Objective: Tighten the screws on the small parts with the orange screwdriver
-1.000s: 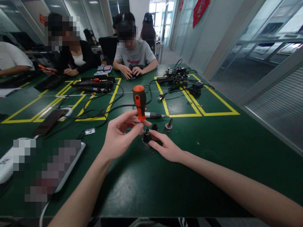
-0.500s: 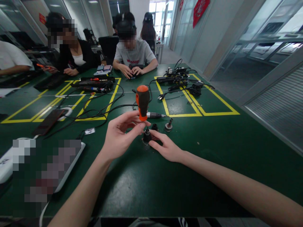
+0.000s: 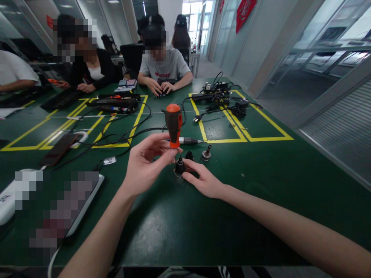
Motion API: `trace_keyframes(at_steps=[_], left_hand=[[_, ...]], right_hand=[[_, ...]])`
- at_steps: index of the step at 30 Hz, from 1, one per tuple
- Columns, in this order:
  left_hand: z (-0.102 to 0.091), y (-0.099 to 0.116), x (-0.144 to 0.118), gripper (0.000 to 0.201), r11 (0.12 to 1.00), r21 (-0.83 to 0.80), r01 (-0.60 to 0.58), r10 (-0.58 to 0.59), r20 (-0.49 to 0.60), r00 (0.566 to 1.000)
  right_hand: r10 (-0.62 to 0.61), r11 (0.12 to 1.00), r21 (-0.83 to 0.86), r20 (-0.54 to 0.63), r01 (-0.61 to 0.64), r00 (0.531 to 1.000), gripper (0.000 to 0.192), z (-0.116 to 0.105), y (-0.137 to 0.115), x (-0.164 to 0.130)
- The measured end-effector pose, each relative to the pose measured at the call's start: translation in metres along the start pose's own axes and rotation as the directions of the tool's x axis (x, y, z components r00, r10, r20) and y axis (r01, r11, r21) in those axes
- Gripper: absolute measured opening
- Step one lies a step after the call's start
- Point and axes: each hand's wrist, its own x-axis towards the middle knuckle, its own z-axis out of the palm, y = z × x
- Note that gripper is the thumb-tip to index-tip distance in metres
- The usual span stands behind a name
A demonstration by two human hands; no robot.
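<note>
since the earlier frames the screwdriver [image 3: 173, 124] is tilting back a little, its orange cap now sitting slightly left of where it was half a second ago, while both hands are staying almost where they were at the centre of the frame

the left hand [image 3: 145, 166] is gripping the screwdriver by the lower end of its orange and black handle, pinching it between thumb and fingertips so that the handle is standing nearly upright above the table. the tip is pointing down at a small black part [image 3: 180, 167] standing on the green table [image 3: 261, 185] just below the handle; whether the tip is touching the part, i cannot tell

the right hand [image 3: 204, 180] is lying low on the table just right of centre, its fingers curling around that small black part and steadying it. a second black piece [image 3: 189, 155] is sitting just behind it, and a grey metal fitting [image 3: 206, 153] is standing a little further right, apart from the hand. a slim metal tool [image 3: 188, 141] is lying across the table behind the handle

in the upper middle of the frame a person in a grey shirt [image 3: 164, 67] is sitting at the far edge of the table, and black cables [image 3: 220, 96] are piling inside the yellow lines at upper right
</note>
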Motion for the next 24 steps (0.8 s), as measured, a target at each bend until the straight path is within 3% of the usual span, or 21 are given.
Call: trace_keyframes(at_steps=[24], left_hand=[[0.0016, -0.0019, -0.0005, 0.037, 0.998, 0.064, 0.004, 0.004, -0.122, 0.993]], right_hand=[[0.027, 0.999, -0.032, -0.002, -0.027, 1.000, 0.044, -0.0026, 0.0014, -0.0024]])
